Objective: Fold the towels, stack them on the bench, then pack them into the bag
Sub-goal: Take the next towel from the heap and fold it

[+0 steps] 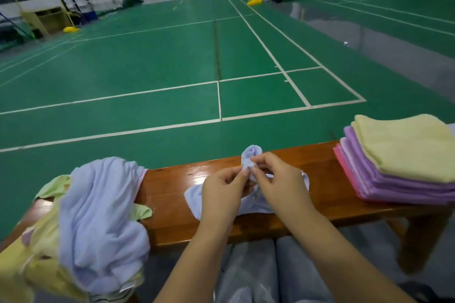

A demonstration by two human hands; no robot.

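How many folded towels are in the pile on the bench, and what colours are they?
Counting the edges in the folded stack on the bench:
Yellow: 1
Purple: about 4, edges blur together
Pink: 1
Total: about 6

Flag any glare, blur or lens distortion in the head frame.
Head view: ceiling light glares off the glossy bench just left of the left hand; wide-angle warp bends the court lines; the unfolded towel pile at lower left is soft and smeared; both hands and the folded stack are fairly sharp.
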